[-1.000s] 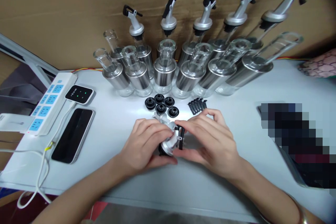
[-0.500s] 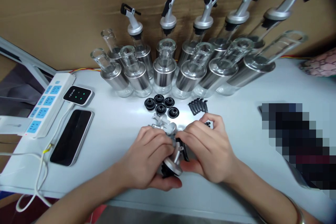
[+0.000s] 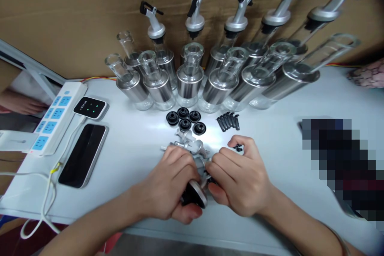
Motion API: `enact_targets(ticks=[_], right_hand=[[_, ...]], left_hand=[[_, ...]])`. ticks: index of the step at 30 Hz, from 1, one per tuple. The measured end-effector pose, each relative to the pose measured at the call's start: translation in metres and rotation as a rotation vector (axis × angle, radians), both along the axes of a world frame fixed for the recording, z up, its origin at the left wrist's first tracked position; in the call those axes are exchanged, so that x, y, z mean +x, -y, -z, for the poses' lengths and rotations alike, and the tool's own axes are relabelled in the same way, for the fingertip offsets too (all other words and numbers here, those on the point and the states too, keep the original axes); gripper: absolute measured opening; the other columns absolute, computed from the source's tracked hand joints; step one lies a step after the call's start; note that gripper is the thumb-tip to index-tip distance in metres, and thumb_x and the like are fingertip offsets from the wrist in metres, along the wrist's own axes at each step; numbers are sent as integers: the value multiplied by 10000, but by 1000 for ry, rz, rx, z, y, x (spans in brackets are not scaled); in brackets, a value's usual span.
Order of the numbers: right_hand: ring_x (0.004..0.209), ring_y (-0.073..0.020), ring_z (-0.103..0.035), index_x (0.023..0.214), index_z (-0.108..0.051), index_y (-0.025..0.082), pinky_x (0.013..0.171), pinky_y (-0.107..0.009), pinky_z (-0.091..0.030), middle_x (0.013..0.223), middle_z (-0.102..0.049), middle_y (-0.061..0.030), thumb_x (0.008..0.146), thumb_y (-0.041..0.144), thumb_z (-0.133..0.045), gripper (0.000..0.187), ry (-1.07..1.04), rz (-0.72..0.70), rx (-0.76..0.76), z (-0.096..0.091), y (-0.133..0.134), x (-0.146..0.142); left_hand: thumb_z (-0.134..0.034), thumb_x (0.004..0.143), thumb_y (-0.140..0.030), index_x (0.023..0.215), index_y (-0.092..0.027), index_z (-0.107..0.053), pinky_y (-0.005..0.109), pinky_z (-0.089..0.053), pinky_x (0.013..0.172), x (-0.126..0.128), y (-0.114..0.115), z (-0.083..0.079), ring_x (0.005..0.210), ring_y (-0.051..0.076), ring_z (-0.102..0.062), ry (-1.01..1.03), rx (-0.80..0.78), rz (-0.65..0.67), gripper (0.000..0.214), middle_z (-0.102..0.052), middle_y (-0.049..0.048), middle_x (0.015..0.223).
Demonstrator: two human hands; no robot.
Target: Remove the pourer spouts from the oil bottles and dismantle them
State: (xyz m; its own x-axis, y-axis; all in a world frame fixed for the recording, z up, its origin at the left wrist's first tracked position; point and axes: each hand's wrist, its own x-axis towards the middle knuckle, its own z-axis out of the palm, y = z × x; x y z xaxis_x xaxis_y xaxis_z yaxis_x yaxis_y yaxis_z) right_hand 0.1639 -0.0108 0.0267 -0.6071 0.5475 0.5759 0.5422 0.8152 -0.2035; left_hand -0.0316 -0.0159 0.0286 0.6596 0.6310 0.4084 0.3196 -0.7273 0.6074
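My left hand [image 3: 168, 184] is closed around a silver bottle pourer [image 3: 198, 193], whose black stopper end points toward me. My right hand [image 3: 244, 178] is closed at the pourer's spout end, by its black lever; the fingers hide most of that part. Just beyond my hands lie loose silver pourer tops [image 3: 196, 147]. Several round black stoppers [image 3: 185, 124] sit behind them. A row of black levers [image 3: 228, 121] lies to the right, and small black pieces [image 3: 239, 148] show beside my right fingers.
Glass bottles with steel bands [image 3: 189, 82] stand in two rows at the back; several rear ones carry pourers [image 3: 238, 22]. On the left are a power strip [image 3: 57, 122], a Wi-Fi device [image 3: 91, 108] and a phone [image 3: 84, 156]. Another person's hand [image 3: 27, 102] shows at far left.
The pourer has tipped in my left hand, so its black underside shows more. My right fingers now cover the lever. Another person's hand has appeared at the far left.
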Motion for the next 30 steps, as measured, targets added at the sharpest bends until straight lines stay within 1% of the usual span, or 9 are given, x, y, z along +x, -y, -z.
enact_targets(ticks=[7,9,11,13,16,18,22,26,30], right_hand=[[525,-133,-307,561,-465,199,629,-356,-276,522,-379,27,897,163,-352,356,0,-10,24,-2,3,-2],[507,-129,-283,564,-418,207,609,-353,-254,510,-338,39,878,136,-355,328,-74,-8,24,-2,4,-2],[483,-117,-272,590,-382,209,609,-355,-248,508,-326,51,900,118,-318,329,-209,11,-60,-3,3,2],[468,-105,-292,621,-374,207,622,-367,-251,523,-364,50,953,128,-259,360,-330,66,-171,-6,-1,9],[472,-103,-352,643,-392,203,635,-383,-258,548,-416,34,1001,173,-253,385,-414,160,-179,-11,-6,20],[484,-114,-382,662,-390,209,644,-389,-275,556,-416,28,1006,201,-267,365,-420,180,-177,-12,-6,23],[498,-128,-407,717,-424,219,670,-401,-323,576,-455,16,981,201,-338,278,-323,220,-102,-10,-5,24],[515,-125,-450,757,-489,211,680,-382,-392,597,-493,3,904,91,-460,191,-390,269,-16,-9,-11,27],[557,-134,-502,784,-539,213,629,-320,-410,620,-566,-13,888,83,-530,167,-336,383,44,-14,-20,37]], left_hand=[[-210,977,-534,844,-203,-441,349,-354,675,1,3,1,711,182,-447,-2,-14,27,425,-515,15,713],[-210,979,-512,844,-200,-442,351,-355,664,0,3,-1,704,180,-450,-2,-22,40,411,-515,17,717],[-226,977,-465,857,-195,-451,355,-359,657,0,4,-2,693,179,-457,6,22,41,372,-516,17,716],[-254,967,-419,878,-187,-469,355,-368,654,0,5,-3,692,177,-473,24,85,39,329,-526,18,716],[-293,956,-452,860,-182,-484,349,-381,650,1,8,2,685,169,-496,85,130,16,345,-548,19,714],[-349,933,-496,816,-186,-488,354,-382,645,3,11,8,674,168,-498,129,151,-5,358,-559,20,700],[-513,874,-520,795,-174,-524,354,-411,660,8,15,13,674,163,-519,82,252,71,355,-580,15,676],[-637,831,-472,788,-163,-567,331,-431,684,12,18,9,686,146,-546,58,299,147,320,-589,6,689],[-615,874,-352,810,-156,-592,310,-422,644,15,21,9,690,132,-540,51,311,186,208,-608,-5,707]])
